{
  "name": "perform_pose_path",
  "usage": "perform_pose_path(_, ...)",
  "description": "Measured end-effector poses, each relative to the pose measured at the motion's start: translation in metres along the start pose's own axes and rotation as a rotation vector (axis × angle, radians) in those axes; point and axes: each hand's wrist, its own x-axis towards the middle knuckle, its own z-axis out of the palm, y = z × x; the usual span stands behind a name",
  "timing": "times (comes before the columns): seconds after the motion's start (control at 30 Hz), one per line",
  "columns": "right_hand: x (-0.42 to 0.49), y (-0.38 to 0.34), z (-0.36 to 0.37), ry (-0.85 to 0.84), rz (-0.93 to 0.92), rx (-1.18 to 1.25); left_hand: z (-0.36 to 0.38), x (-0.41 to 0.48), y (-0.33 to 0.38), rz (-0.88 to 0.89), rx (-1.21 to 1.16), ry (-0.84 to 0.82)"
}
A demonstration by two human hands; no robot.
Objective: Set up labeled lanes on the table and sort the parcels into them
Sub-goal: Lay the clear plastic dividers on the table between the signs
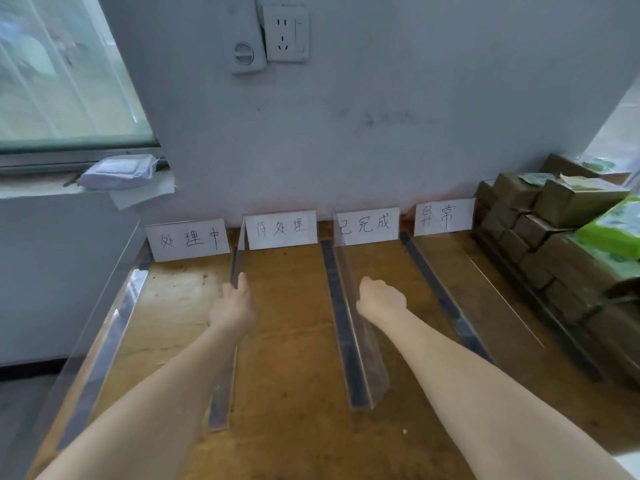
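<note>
Several clear acrylic dividers run front to back across the wooden table [294, 306] and split it into lanes. At the far end of the lanes stand handwritten white labels [188, 240], [281, 229], [367, 224], [443, 216]. My left hand [232, 304] grips the top edge of the second divider [221, 393]. My right hand [379, 297] is curled over the top edge of the third divider [360, 368]. Brown cardboard parcels [540, 230] are stacked at the right side of the table, outside the lanes.
A green-and-white packet [613, 230] lies on the parcel stack. A wrapped white parcel [119, 171] sits on the window sill at left. The grey wall with a socket [285, 32] closes the back. Another divider [460, 306] and the leftmost divider [100, 341] flank the hands.
</note>
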Motion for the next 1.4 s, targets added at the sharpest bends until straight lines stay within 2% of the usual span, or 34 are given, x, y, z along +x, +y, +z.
perform_pose_path(0.23,0.004,-0.007,0.011,-0.002,-0.022,0.023,0.024,0.002,-0.016,-0.054,-0.065,-0.029)
perform_pose_path(0.57,0.003,-0.009,0.005,0.015,-0.004,0.008,0.019,-0.001,-0.013,-0.040,-0.204,-0.064)
perform_pose_path(1.07,0.000,-0.010,0.008,0.028,0.022,0.009,0.020,0.005,-0.022,-0.006,-0.174,-0.050)
perform_pose_path(1.27,-0.005,-0.010,0.007,0.046,0.022,0.010,0.018,0.001,-0.019,0.081,-0.091,0.002)
perform_pose_path(1.4,-0.014,-0.007,0.000,0.093,-0.038,-0.030,0.008,-0.008,-0.007,0.196,0.128,0.114)
